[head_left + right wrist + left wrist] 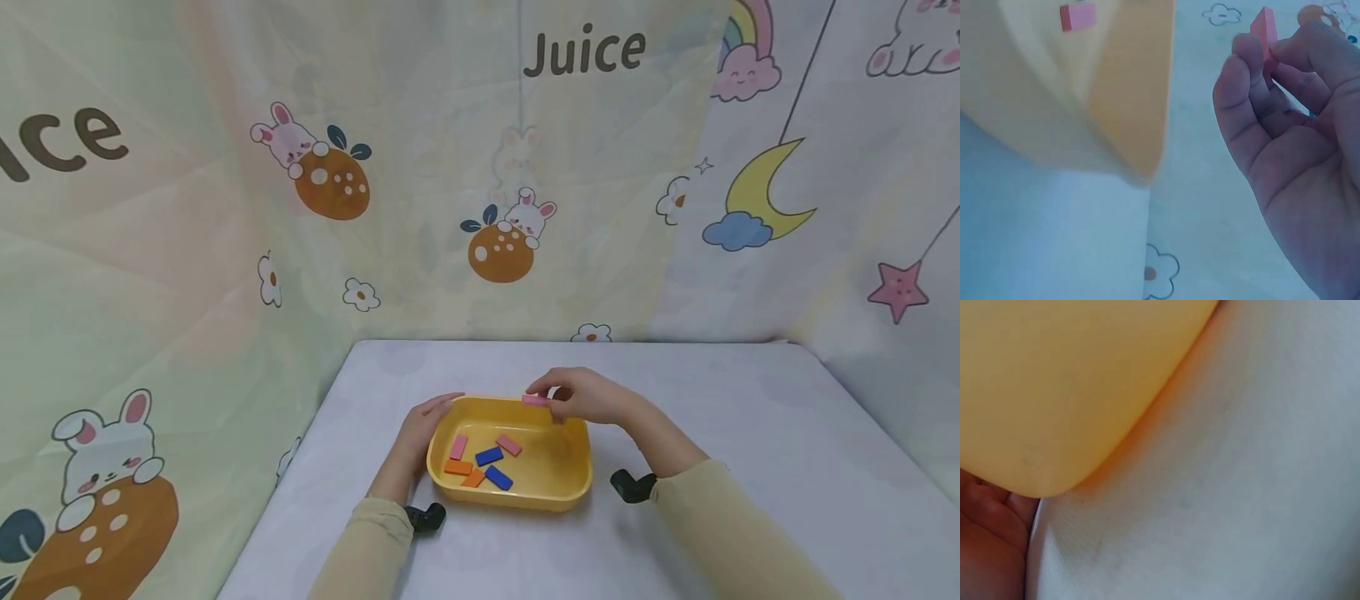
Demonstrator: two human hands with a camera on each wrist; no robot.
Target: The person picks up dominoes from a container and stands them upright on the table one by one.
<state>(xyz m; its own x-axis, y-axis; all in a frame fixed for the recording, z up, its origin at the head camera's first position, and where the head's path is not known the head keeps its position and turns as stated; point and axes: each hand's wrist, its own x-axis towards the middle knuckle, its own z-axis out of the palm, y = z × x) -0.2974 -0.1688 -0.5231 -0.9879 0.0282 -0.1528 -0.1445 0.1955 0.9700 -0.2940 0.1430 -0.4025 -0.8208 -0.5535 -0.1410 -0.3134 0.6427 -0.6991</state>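
Observation:
A yellow plastic basin [558, 467] stands on the table. My left hand [416, 437] rests along its left side, fingers stretched toward the back corner; in the left wrist view part of that hand [991, 544] shows beside the basin wall [1072, 394]. My right hand [588, 396] pinches a pink block [535, 401] between thumb and fingertips over the back right rim. The right wrist view also shows this pink block [1264, 37] in the fingers. Inside the basin, toward its left, lie two more pink blocks [508, 445], two orange blocks [458, 467] and two blue blocks [498, 477].
The white-covered table [720, 533] extends on all sides of the basin. A printed cloth [420, 167] with rabbits and flowers hangs behind the table and at its sides. A dark wrist mount [426, 517] sits on the left arm and another wrist mount [632, 486] on the right.

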